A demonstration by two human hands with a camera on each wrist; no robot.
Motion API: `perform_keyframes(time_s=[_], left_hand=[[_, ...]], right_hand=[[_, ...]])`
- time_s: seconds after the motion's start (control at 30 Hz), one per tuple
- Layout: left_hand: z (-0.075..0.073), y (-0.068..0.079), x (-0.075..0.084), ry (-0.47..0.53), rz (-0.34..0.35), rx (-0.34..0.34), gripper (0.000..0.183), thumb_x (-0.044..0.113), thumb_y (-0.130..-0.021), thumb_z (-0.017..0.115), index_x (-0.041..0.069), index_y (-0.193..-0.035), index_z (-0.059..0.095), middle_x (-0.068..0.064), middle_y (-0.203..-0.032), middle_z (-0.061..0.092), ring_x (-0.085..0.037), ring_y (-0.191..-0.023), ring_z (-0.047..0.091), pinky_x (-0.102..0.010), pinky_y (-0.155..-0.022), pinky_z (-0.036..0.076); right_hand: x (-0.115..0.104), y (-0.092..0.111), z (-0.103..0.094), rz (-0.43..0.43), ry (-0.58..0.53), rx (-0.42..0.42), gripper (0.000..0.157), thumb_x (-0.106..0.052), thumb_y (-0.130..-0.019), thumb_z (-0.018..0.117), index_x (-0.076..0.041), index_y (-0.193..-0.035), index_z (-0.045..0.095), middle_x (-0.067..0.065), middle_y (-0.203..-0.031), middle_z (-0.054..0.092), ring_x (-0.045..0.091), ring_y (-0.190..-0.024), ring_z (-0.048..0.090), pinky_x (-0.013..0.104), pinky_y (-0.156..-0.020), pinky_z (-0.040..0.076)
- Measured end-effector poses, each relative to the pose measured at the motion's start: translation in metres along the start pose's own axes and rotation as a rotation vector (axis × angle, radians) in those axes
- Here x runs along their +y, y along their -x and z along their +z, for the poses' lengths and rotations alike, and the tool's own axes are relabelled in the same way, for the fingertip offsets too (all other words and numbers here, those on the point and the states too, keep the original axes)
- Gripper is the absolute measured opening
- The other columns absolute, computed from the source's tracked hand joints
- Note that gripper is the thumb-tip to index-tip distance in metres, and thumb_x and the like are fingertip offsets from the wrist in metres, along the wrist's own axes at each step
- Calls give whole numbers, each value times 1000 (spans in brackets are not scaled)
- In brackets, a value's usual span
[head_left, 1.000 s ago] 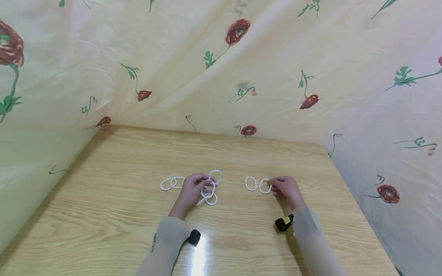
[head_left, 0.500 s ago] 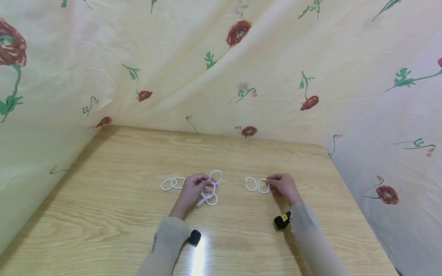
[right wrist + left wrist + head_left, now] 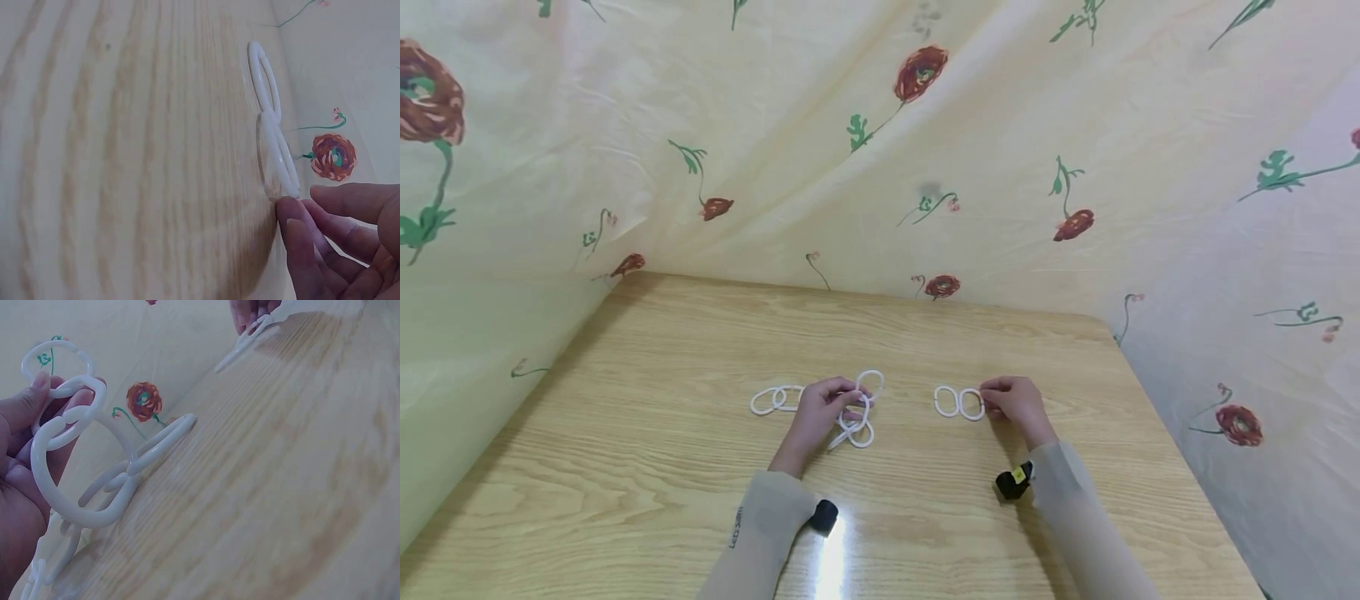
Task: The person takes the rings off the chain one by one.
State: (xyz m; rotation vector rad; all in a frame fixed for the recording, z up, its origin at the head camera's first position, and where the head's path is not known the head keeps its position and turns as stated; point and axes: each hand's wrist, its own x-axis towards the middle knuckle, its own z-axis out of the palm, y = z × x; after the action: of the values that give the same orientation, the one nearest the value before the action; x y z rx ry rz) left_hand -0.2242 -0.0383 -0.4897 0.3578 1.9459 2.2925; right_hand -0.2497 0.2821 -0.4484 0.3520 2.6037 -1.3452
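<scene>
In the head view my left hand [image 3: 820, 410] holds a chain of white plastic links [image 3: 863, 435]. Up close in the left wrist view, thumb and fingers pinch one chain link [image 3: 94, 394], with others hanging below and resting on the table. To the right, my right hand [image 3: 1017, 407] has its fingertips at the right edge of a loose white link [image 3: 972, 405]. That link lies against a second loose link [image 3: 946, 402]. The right wrist view shows thumb and forefinger about the near end of the link [image 3: 281, 156], the thumb slightly apart from it.
The chain's tail [image 3: 766, 401] lies on the wooden table [image 3: 700, 483] left of my left hand. A flowered cloth [image 3: 790, 167] hangs behind the table and along its sides. Each sleeve carries a small black camera [image 3: 1013, 483].
My right hand has slid the nearer loose link left until it meets the other one. The left hand with the chain stays in place.
</scene>
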Motion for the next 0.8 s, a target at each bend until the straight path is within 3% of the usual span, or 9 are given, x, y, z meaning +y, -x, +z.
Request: perform_keyframes(time_s=[0.27,0.47,0.63,0.8], left_hand=[[-1,-1,0,-6,-6,7,17,-2,-94,57,-17,-102,61,-34,-107,66,-33,-94,71,-38,-76,62],[-1,-1,0,5,-9,11,17,-2,-93,57,-17,-102,61,-33,-107,66,-27,-91,72,-39,-76,62],[-1,-1,0,17,-5,-2,18,-3,-93,57,-18,-103,60,-35,-107,64,-13,-85,71,-39,-77,62],[0,0,0,20,-4,-8,19,-3,-93,57,-18,-103,60,-36,-106,64,-9,-82,70,-36,-75,62]], right_hand=[[-7,6,1,-54,45,32,32,-12,-95,59,6,-122,61,21,-115,66,11,-82,63,22,-70,58],[-24,12,14,-112,44,47,31,-11,-94,58,6,-120,62,24,-115,65,22,-91,66,27,-72,60],[-41,24,34,-155,-31,-1,30,-12,-95,58,6,-119,63,21,-111,67,23,-94,66,26,-71,61],[-58,38,55,-214,-109,-78,33,-18,-97,59,4,-120,63,18,-112,69,15,-94,66,28,-74,61]])
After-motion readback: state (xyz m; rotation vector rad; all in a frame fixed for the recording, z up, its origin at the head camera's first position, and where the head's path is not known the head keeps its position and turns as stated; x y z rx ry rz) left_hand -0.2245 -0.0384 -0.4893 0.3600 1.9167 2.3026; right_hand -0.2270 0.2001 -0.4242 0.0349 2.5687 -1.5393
